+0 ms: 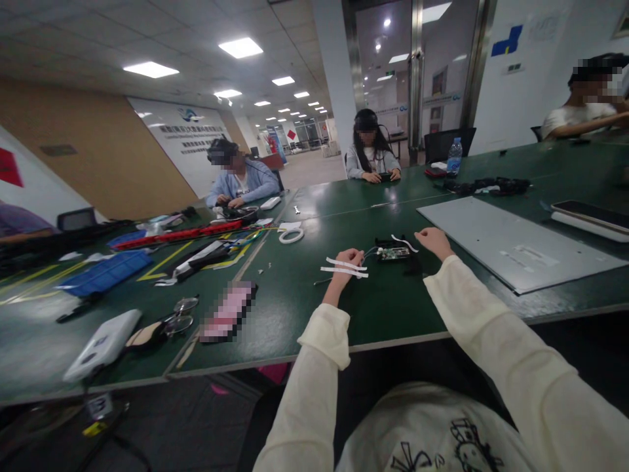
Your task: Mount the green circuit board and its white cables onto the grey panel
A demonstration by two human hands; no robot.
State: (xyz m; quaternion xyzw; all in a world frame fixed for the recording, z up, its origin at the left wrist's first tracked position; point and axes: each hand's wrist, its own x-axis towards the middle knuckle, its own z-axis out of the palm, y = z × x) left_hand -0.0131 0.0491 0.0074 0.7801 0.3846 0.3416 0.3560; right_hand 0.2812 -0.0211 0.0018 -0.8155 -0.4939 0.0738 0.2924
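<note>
A small green circuit board [393, 253] with black parts and thin wires lies on the green table [344, 301] between my hands. My left hand [345, 261] is curled closed with two white tape strips [344, 267] stuck across its fingers, just left of the board. My right hand [432, 240] is closed too, holding the end of another white strip [405, 242] that arcs over the board's right side. Both arms are in cream sleeves.
A grey metal panel [511, 244] lies to the right, a tape roll [291, 235] behind left, glasses [179, 316] and a white device [103, 344] at near left. Blue trays [105, 272] and cables fill the left table. Three other people sit across and at far right.
</note>
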